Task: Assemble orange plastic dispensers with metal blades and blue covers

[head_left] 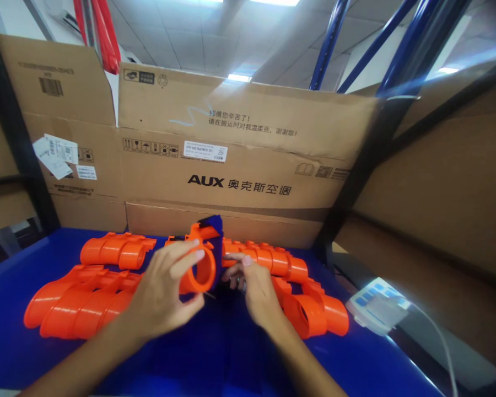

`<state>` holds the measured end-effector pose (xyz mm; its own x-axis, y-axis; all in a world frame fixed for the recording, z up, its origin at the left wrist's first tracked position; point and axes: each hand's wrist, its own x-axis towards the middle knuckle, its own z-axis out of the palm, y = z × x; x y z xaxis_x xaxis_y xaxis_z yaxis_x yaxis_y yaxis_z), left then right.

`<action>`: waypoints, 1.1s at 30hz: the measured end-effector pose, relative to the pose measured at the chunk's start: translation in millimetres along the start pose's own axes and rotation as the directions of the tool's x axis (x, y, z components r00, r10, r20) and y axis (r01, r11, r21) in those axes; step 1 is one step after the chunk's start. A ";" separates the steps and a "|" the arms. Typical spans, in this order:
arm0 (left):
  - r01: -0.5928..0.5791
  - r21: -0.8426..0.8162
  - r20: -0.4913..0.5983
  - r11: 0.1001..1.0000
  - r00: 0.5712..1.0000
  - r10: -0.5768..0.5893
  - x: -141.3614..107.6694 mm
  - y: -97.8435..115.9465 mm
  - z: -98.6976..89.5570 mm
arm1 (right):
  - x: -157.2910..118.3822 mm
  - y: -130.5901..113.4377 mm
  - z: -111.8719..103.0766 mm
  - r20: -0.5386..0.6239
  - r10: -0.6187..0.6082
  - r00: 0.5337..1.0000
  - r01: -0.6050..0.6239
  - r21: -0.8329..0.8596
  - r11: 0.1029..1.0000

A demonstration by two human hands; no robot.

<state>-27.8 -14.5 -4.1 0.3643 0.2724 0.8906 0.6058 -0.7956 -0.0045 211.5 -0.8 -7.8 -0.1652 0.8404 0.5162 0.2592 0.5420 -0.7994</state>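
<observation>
the left hand (159,292) pinches an orange tube (207,270) in its fingers (187,263) above the bench (190,361), beside the right hand (259,289), whose grip i cannot tell, with more tubes (80,311) either side and cardboard (240,215) behind.

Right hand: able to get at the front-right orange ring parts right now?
Likely yes: the right hand is close beside those orange ring parts, nothing visible between; whether it holds anything is unclear.

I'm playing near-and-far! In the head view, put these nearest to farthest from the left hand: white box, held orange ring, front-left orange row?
1. Orange ring: in the left hand.
2. Orange row: front left, left of that hand.
3. White box: far right.
</observation>
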 end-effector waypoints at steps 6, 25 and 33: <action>0.152 0.126 0.298 0.980 0.937 -0.183 16.9 -88.1 -59.1 | 1.6 -0.2 -9.4 -0.082 0.030 0.996 -0.027 0.032 0.999; 0.109 0.099 0.724 0.989 0.674 -0.147 -15.9 -166.2 -41.7 | 0.3 -2.6 -12.6 -0.072 0.013 0.997 -0.016 -0.029 0.999; 0.069 0.084 0.768 0.994 0.631 -0.108 -20.6 -174.7 -36.7 | 0.4 -2.7 -12.1 -0.052 0.019 0.998 -0.020 -0.035 0.999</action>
<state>-167.1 99.0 -5.0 0.7076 0.6737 0.2132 0.6865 -0.7269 0.0185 222.2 -2.0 -1.8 -0.1104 0.8490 0.5167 0.2959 0.5244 -0.7984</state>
